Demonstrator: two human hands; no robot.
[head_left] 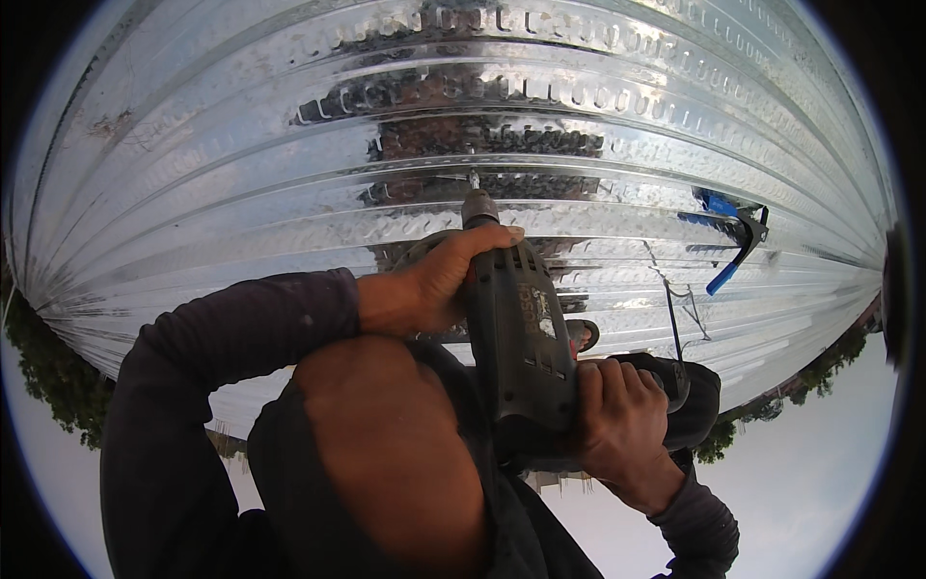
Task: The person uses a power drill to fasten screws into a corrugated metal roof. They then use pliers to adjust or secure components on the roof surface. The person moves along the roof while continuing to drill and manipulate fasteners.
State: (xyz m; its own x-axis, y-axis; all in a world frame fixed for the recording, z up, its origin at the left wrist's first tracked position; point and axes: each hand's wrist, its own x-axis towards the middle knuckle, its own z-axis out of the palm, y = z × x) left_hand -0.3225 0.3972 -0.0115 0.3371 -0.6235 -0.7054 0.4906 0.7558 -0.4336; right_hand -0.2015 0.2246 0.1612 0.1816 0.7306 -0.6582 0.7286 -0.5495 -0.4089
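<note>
The power drill (523, 347) is located between my hands. My left hand (442, 277) grips the front housing; my right hand (622, 410) is clenched around the rear handle. The chuck (477, 208) projects just ahead of my left hand, toward ribbed metal sheeting (280, 207). A blue-and-black tool (749, 232) lies beyond my right hand, rightward

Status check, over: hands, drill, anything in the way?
Left hand around drill front, right hand gripping its rear. Bit pointed at ribbed metal sheeting, contact unclear. Blue-and-black tool off right, clear of bit.
</note>
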